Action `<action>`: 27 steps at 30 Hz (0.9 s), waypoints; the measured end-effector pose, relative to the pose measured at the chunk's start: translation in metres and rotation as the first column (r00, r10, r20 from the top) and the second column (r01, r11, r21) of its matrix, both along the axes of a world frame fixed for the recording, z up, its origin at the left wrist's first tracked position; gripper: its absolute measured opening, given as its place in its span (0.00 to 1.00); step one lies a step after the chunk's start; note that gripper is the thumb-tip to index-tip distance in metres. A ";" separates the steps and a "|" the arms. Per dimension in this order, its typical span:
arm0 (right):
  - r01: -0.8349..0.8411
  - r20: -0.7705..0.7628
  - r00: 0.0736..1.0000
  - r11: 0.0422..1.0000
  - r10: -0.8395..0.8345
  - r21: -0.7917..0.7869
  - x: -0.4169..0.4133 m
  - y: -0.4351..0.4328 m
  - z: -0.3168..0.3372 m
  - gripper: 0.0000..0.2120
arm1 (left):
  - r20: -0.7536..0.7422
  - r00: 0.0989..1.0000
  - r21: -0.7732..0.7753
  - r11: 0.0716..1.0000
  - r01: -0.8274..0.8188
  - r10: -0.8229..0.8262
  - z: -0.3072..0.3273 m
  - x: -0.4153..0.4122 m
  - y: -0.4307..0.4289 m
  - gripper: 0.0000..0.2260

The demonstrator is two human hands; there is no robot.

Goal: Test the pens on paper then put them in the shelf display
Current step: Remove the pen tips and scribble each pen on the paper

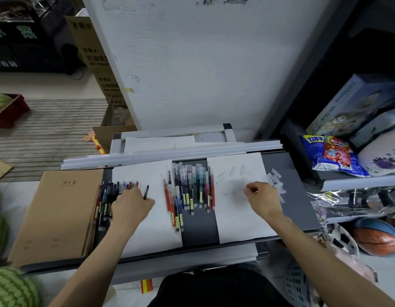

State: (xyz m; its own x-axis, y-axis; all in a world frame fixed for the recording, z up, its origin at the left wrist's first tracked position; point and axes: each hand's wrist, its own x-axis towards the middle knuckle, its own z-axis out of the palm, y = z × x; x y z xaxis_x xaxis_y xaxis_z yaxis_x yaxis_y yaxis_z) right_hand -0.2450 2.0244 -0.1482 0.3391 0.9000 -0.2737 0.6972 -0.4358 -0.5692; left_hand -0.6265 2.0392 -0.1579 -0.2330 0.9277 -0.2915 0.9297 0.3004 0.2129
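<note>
Left hand [131,207] grips a black pen [146,192] over white paper [154,231]; a pile of pens [188,191] lies between it and the right hand [262,197], curled, its hold unclear.

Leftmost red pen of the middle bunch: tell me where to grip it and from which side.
Pinch the leftmost red pen at mid-barrel, coming from above and from its left. It lies flat on the white paper with bare paper on that side, while other pens crowd its right, leaving little room there.
</note>
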 end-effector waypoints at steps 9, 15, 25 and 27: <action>0.169 -0.914 0.375 0.981 -0.157 -0.099 -0.052 -0.028 0.069 0.12 | 0.574 0.807 0.071 0.990 0.123 -0.141 0.073 0.042 -0.043 0.03; 0.239 -0.964 0.257 0.971 -0.069 -0.006 -0.075 -0.043 0.102 0.08 | 0.761 0.575 0.219 0.953 0.211 -0.302 0.106 0.070 -0.082 0.08; 0.197 -0.890 0.446 0.959 0.097 0.203 -0.094 -0.053 0.119 0.09 | 0.759 0.574 0.257 0.951 0.169 -0.307 0.120 0.077 -0.093 0.18; 0.168 -0.852 0.505 0.953 0.137 0.252 -0.097 -0.054 0.120 0.05 | 0.751 0.583 0.257 0.950 0.177 -0.311 0.121 0.076 -0.092 0.18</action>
